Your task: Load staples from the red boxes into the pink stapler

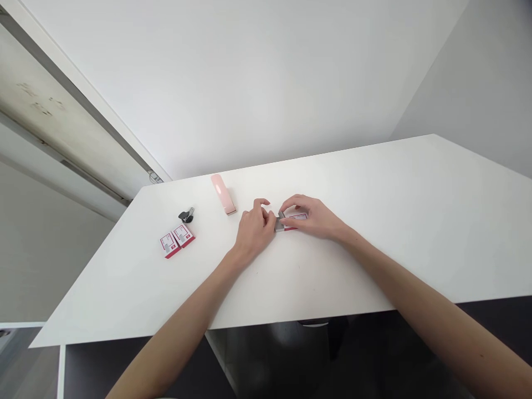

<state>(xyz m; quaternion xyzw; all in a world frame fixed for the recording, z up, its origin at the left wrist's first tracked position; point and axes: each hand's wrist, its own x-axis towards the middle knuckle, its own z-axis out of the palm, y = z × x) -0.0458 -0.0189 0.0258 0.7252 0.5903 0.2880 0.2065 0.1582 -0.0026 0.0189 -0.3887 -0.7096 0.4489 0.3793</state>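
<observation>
A small white and red staple box (296, 218) lies on the table, partly covered by my right hand (312, 217). Grey staples (279, 225) show at its left end. The thumb and fingers of my right hand close on a short grey strip of staples (281, 215), raised above the others. Curled in from the left, my left hand (256, 226) has its fingertips against the left end of the grey staples. Its exact grip there is partly hidden.
Left of my hands, a pink stapler (223, 194) lies on the white table (374, 221). Further left are a black staple remover (187, 215) and two white and red boxes (177, 240) side by side. A white wall (266, 83) rises behind the table.
</observation>
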